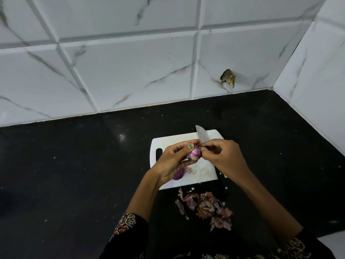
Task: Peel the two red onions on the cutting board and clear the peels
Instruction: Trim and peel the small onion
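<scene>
Head view: I'm peeling the second onion above the cutting board [175,140].
My left hand [173,161] grips the onion [194,153]; right hand [222,156] pinches skin at its top. I'd pull slowly downward, rotating. The other onion [178,175] lies on the board, peels [205,206] just beside it.

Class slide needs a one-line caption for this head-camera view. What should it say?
Left hand holds a red onion over the cutting board while the right hand pinches its skin; peels lie nearby.

Two red onions [194,153] [178,174], one cutting board [173,141], one knife [202,135], one peel heap [205,206].
</scene>
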A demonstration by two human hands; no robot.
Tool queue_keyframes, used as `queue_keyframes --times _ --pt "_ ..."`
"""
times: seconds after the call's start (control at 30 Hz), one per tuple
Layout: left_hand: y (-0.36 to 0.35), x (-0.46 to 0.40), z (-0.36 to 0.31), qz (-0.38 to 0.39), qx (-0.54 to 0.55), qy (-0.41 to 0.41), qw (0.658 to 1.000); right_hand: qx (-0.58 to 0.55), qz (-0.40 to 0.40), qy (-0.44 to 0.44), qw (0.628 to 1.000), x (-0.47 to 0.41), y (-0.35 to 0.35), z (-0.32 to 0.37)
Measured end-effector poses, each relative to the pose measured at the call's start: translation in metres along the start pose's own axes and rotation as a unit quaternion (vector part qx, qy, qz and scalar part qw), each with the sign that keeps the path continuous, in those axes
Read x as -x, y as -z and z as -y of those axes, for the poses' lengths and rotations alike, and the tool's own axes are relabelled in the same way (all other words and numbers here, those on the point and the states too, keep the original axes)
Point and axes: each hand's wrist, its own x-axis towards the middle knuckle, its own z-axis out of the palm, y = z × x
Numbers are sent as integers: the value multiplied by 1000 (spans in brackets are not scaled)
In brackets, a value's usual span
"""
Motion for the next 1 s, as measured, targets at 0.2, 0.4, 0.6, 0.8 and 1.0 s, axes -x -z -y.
queue_keyframes --times 0.2,0.4,0.6,0.8,1.0 --pt "-3 -2 -2 -28 1 -3 1000 -16 -32 12 999 4 -8 0" --pt "-3 -1 -1 -35 27 8 999 -79 -82 -40 993 4 -8 -6" --pt "-4 -1 -3 -44 107 30 993 -19 -78 -104 991 2 -5 -28" --pt "-2 -4 0 -68 59 23 996 -175 -64 -138 973 0 -9 -7" --pt "-5 -2 0 -53 0 4 999 -151 -26 -113 982 0 -11 5"
